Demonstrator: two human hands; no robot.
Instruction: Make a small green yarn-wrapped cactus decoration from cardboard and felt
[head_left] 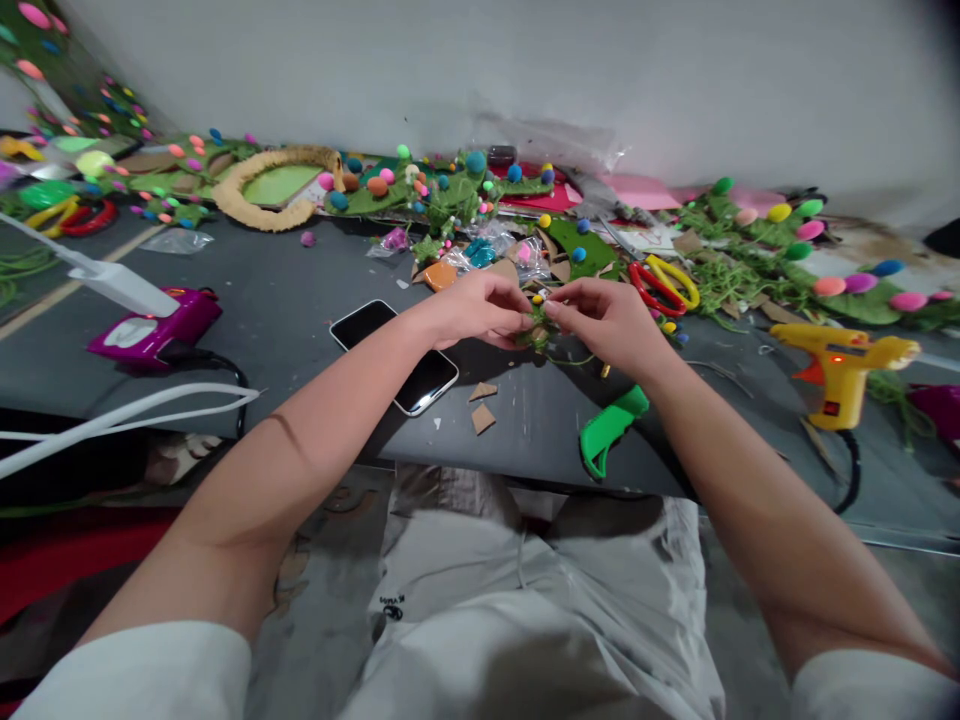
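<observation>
Grey bench (300, 300) runs across the view under a plain pale wall, edge to edge w/ craft bits along the far side.

Centre of frame: both hands meet over the bench. Left hand (480, 310) and right hand (607, 320) are each pinched on a small green moss piece (537, 328) held between the fingertips, just above the bench top. Both hands grasping it, fingers curled in, thumbs on top. A thin green strand trails from the piece toward 5 o'clock.

Around the hands:
- Phone (395, 355), dark screen up, at 8 o'clock of the moss piece, partly under the left forearm.
- Two cardboard scraps (482, 405) at 7 o'clock, near the bench's front edge.
- Green utility knife (609, 430) at 5 o'clock, under the right wrist, lying flat.
- Scissors (664, 283) w/ red and yellow handles at 2 o'clock, just beyond the right hand.
- Yellow glue gun (844, 370) at 3 o'clock, well apart, small red light on, black cord dropping off the front.
- Magenta glue gun (154, 328) at 9 o'clock, well apart, a white lamp arm (112, 282) crossing over it.
- Straw-coloured wreath ring (274, 190) at 11 o'clock, far side.
- Green felt w/ coloured pom-poms (450, 185) at 12 o'clock; more pom-poms on moss (810, 250) at 2 o'clock.

Below the bench edge: person's lap in pale shorts.
</observation>
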